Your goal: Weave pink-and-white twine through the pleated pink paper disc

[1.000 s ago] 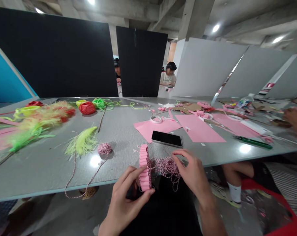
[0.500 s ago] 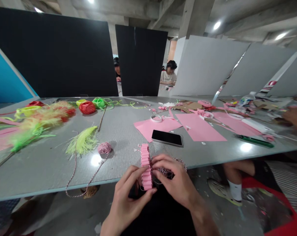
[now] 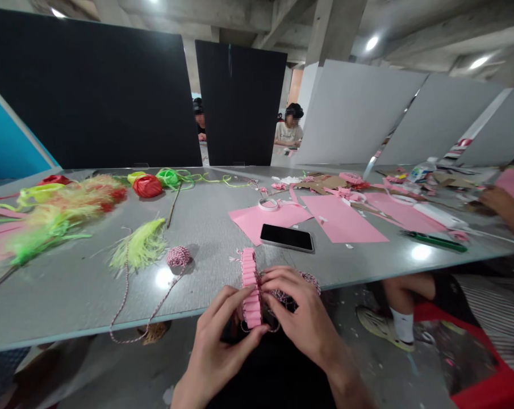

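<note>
The left hand (image 3: 220, 341) and right hand (image 3: 301, 309) close together on a stiff pleated pink paper strip (image 3: 250, 288), held upright over the edge of a grey table (image 3: 205, 238), with red-and-white baker's twine (image 3: 310, 277) tangled against it. A twine ball (image 3: 178, 257) sits nearby, black partitions (image 3: 90, 91) beyond.

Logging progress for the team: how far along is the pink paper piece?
Looks midway. Done: the pink paper strip is folded into tight pleats. In hand: the left hand holds it while the right hand works pink-and-white twine against it. Left: the twine ball has line remaining; pink paper sheets lie flat nearby.
</note>
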`<action>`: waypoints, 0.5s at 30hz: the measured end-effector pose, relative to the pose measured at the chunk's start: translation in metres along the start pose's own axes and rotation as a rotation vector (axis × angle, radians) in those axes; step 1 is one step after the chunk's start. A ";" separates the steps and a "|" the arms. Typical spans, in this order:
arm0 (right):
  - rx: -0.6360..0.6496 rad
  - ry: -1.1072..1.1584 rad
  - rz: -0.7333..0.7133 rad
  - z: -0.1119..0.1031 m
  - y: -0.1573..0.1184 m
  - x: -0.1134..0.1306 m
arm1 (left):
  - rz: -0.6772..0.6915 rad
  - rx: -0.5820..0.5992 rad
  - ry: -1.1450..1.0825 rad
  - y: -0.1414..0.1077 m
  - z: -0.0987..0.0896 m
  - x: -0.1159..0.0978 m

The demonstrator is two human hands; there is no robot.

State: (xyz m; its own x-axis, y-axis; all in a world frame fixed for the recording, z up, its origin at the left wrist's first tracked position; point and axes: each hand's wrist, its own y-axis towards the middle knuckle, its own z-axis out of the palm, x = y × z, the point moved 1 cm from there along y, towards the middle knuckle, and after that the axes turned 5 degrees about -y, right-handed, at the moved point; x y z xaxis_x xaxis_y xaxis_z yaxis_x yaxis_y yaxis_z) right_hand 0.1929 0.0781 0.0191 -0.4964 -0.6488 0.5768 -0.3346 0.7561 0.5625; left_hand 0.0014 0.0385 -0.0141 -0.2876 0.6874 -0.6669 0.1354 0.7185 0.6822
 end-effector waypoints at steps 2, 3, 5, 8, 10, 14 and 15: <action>-0.073 -0.058 0.044 -0.005 -0.002 -0.015 | -0.004 -0.004 0.008 0.001 -0.001 -0.001; -0.108 -0.104 0.083 -0.010 -0.003 -0.027 | -0.002 -0.010 0.008 0.001 -0.002 -0.001; -0.175 -0.221 0.184 -0.019 -0.006 -0.050 | 0.005 -0.021 0.009 0.001 -0.002 -0.001; -0.181 -0.287 0.277 -0.025 -0.006 -0.060 | 0.013 -0.030 0.014 0.001 -0.001 0.000; -0.082 -0.192 0.234 -0.018 -0.004 -0.045 | 0.010 -0.027 0.009 0.000 0.000 0.001; 0.051 -0.018 0.049 0.000 0.002 -0.008 | -0.004 -0.013 0.010 0.000 0.001 0.001; 0.032 -0.013 0.031 0.001 0.002 -0.007 | -0.009 -0.011 0.015 -0.001 0.000 0.001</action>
State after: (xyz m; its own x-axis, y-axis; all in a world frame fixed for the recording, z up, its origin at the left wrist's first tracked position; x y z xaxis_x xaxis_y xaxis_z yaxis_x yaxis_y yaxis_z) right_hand 0.1950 0.0842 0.0157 -0.5174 -0.6238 0.5858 -0.3441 0.7784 0.5250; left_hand 0.0009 0.0389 -0.0152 -0.3026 0.6795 -0.6683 0.1225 0.7231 0.6798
